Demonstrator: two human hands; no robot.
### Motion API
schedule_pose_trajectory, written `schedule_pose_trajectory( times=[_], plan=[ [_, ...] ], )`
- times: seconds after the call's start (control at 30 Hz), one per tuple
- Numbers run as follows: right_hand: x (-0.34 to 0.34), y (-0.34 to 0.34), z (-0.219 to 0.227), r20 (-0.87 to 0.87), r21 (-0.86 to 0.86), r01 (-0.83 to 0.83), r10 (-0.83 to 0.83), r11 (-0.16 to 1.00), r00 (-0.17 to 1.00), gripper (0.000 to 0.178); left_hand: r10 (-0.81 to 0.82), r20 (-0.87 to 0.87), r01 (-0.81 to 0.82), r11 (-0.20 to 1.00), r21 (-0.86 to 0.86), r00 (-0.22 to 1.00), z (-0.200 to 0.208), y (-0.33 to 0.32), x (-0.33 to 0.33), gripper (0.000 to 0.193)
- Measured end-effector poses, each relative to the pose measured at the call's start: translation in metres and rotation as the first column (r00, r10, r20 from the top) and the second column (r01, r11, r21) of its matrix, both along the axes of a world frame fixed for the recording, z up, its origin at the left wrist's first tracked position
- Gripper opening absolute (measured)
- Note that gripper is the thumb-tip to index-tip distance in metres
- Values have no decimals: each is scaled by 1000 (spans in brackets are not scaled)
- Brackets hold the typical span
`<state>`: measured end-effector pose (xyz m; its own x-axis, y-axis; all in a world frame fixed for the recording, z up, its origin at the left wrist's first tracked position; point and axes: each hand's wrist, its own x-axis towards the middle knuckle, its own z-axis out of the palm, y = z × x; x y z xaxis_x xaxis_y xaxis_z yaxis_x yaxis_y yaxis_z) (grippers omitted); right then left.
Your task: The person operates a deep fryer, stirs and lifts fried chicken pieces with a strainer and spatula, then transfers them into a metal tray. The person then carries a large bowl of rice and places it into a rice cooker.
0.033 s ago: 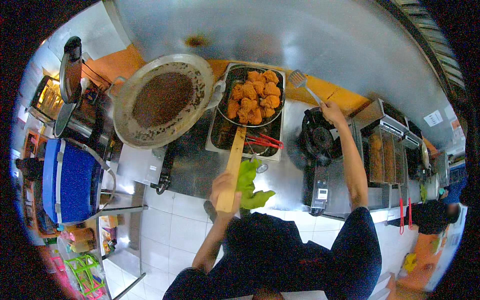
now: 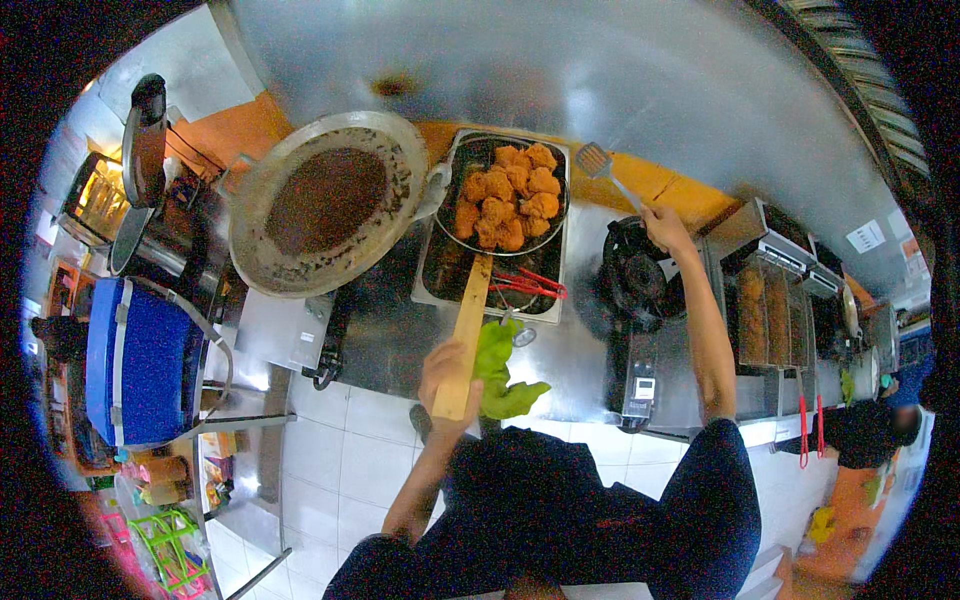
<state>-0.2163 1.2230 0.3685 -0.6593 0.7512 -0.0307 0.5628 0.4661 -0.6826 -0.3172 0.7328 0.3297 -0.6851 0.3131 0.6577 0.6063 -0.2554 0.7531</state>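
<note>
My left hand [image 2: 445, 378] is wrapped round the wooden handle [image 2: 469, 330] of a round strainer [image 2: 546, 241]. Brown-orange pieces of fried food [image 2: 508, 195], which look like battered chicken, are piled in the strainer. It is over a rectangular metal tray [image 2: 432, 285], where red-handled tongs [image 2: 530, 284] also lie. In my right hand [image 2: 662, 227] is a slotted spatula [image 2: 594, 161], its blade raised to the right of the strainer. A green cloth [image 2: 508, 378] hangs beside my left hand.
Left of the tray sits a large wok [image 2: 250, 245] with dark brown contents. A black burner [image 2: 638, 272] is below my right hand. Farther right are wire baskets [image 2: 770, 315] with red handles, and another person [image 2: 868, 435]. A blue box [image 2: 145, 365] stands at far left.
</note>
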Motion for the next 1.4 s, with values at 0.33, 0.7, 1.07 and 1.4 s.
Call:
schedule_pose_trajectory(
  times=[0.33, 0.7, 1.07, 1.4],
  plan=[
    [65, -207, 119, 189, 127, -250, 224, 960, 956, 35, -95, -80, 76, 973, -218, 992, 55, -74, -16, 48],
    [8, -415, 139, 560, 397, -254, -13, 882, 828, 24, -183, 291, 320, 775, -545, 939, -8, -300, -121, 42],
    [-86, -531, 41, 720, 436, -262, -159, 861, 676, 29, -141, 283, 284, 774, -567, 949, -25, -499, -193, 17],
    [19, -543, 44, -27, 121, 157, -155, 980, 988, 47, 94, 767, 182, 946, -267, 635, -151, -544, -279, 53]
  ],
)
